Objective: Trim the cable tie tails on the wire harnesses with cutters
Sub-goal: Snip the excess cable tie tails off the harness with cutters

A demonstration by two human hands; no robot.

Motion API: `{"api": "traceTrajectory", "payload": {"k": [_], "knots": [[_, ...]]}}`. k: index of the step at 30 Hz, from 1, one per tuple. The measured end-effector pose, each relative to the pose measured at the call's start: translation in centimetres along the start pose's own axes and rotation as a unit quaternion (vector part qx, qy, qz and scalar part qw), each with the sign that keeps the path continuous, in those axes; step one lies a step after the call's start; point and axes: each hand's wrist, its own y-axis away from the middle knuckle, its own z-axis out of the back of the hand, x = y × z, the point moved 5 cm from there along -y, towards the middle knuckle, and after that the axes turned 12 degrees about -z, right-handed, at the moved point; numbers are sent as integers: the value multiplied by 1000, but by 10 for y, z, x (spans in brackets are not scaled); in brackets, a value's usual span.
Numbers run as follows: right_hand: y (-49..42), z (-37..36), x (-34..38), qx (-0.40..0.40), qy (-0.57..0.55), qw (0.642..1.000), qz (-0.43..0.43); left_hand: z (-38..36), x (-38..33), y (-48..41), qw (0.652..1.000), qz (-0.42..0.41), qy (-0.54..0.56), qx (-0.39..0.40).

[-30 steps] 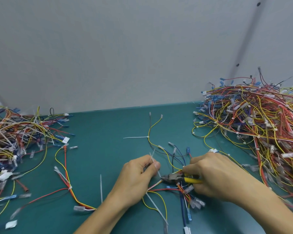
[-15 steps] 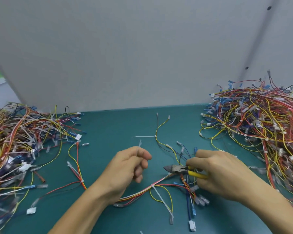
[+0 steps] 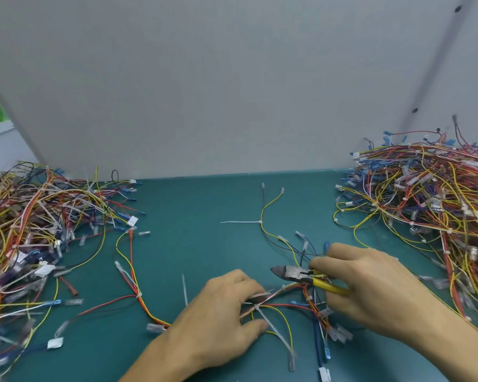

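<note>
1. Pinning the wire harness [image 3: 284,292] against the green mat [image 3: 193,244], the left hand [image 3: 218,321] has its fingers closed on the bundle, likely to steady it for a cut.
2. Just below those fingertips a long white cable tie tail [image 3: 276,332] trails toward the camera, untrimmed.
3. Beside the left fingers, the right hand [image 3: 370,293] is wrapped around the yellow handles of the cutters [image 3: 293,272]; their jaws look nearly closed and point left, above the bundle.
4. Beyond the fingers another tie tail [image 3: 239,222] sticks out sideways from a yellow lead.
5. Farther out, harness heaps flank both hands: left pile [image 3: 33,221], right pile [image 3: 425,199].
6. A plain grey wall [image 3: 232,78] backs the bench.
</note>
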Motion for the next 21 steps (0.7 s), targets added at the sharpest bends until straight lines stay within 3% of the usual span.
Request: {"api": "traceTrajectory", "payload": {"k": [6,11,21], "knots": [[-1,-1,3,23,-1,1000,2,-2,-4,-2,998,7,-43,-49],[1,-6,5,52,-7,998,18,1,11,-2,988,108,92,-56],[5,-22,18,107,39,993,19,5,20,-3,982,117,136,-61]]}}
